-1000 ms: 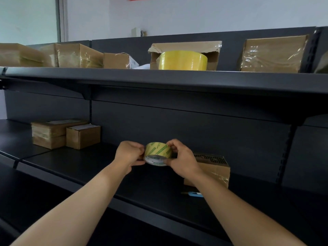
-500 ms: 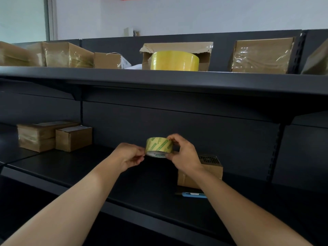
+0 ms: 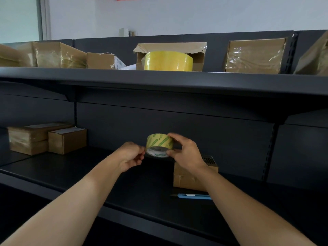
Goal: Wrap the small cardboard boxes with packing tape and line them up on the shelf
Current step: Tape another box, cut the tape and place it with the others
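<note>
Yellow-green tape roll [image 3: 159, 145] held in air above middle of lower shelf [image 3: 88, 174]. Your right hand [image 3: 186, 153] grips its right side, fingers over top, thumb below. Your left hand [image 3: 130, 156] pinches roll's left edge. Small cardboard box [image 3: 188, 178] sits behind your right wrist. Blue cutter [image 3: 193, 196] lies in front of box, nearer shelf's front edge. Two boxes [image 3: 66, 140] sit at left end.

Tape roll [image 3: 159, 145] hanging above lower shelf [image 3: 88, 174], between left grip [image 3: 130, 156] and right grip [image 3: 186, 153]; small box [image 3: 188, 180] sitting on shelf behind right grip, cutter [image 3: 194, 196] lying before it; boxes [image 3: 67, 140] sitting together far left; big tape roll [image 3: 168, 61] lying on upper shelf [image 3: 159, 80], before open box [image 3: 170, 47]
</note>
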